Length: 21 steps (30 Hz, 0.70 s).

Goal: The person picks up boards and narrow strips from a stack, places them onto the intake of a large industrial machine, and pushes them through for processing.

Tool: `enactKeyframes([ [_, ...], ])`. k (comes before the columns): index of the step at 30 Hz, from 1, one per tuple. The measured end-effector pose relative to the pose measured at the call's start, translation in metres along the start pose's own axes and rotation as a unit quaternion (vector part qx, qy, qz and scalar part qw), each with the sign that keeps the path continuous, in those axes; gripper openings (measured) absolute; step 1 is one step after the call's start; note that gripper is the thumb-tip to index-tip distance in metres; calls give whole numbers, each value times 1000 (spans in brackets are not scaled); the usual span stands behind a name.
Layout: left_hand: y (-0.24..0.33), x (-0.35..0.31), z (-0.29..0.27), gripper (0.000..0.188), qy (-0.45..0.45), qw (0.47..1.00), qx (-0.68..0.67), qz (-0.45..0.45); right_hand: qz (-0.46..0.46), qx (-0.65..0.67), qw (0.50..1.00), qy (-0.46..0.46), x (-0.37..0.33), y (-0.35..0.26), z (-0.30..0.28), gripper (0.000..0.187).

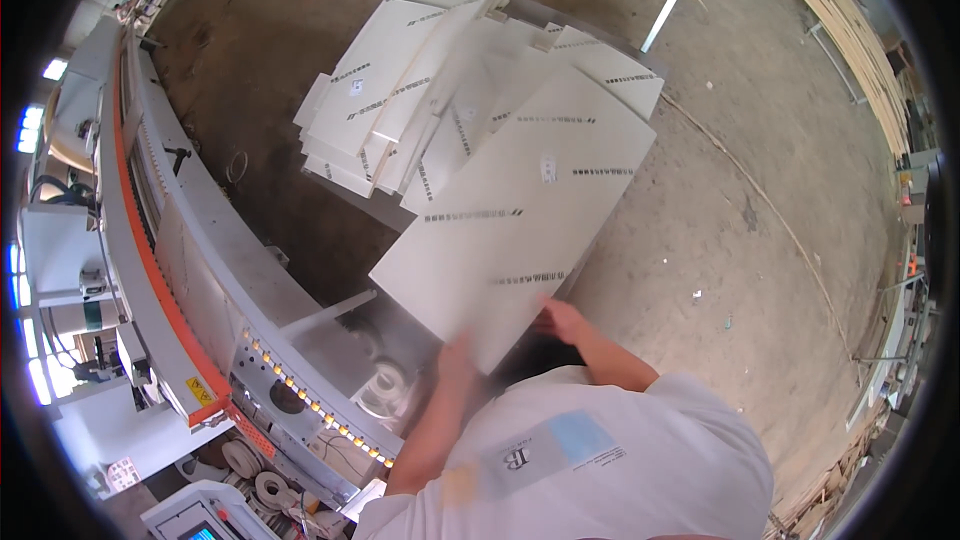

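A large pale rectangular board (500,240), with dark printing and a small white label on its face, slants in front of me. My left hand (458,355) grips the board's near left edge, its fingers blurred. Along the near right edge my right hand (562,322) is closed on the same board, the fingertips partly hidden. The board's far part overlaps a pile of similar panels (420,25), stacked unevenly in two groups; whether it rests on them I cannot tell.
To my left runs a long grey machine (165,330) with an orange stripe and a row of yellow rollers (300,390). Tape rolls (275,490) lie by its near end, beside a control screen (200,530). A metal post (668,5) stands beyond the panels. Long strips (850,40) lean far right.
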<state>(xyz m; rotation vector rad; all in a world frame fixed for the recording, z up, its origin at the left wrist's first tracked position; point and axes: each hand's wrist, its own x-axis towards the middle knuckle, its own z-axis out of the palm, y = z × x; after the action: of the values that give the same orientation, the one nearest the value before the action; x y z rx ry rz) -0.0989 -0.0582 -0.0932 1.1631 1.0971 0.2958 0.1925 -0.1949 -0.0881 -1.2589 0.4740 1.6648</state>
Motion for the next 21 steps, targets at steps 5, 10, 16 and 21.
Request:
enactKeyframes([
  [5, 3, -85, -48, 43, 113, 993, -21, -4, -99, 89, 990, 45, 7, -51, -57, 40],
  [10, 98, -116, -47, 52, 383, 911, -48, -149, -61, 71, 978, 189, 12, -60, -41, 44],
  [16, 128, -173, -46, 56, 484, 865, 28, -127, -91, 37, 969, 229, 16, -51, 2, 47],
  [21, 112, -248, -47, 46, 565, 803, -160, -98, -105, -3, 985, 137, 1, -34, 53, 42],
])
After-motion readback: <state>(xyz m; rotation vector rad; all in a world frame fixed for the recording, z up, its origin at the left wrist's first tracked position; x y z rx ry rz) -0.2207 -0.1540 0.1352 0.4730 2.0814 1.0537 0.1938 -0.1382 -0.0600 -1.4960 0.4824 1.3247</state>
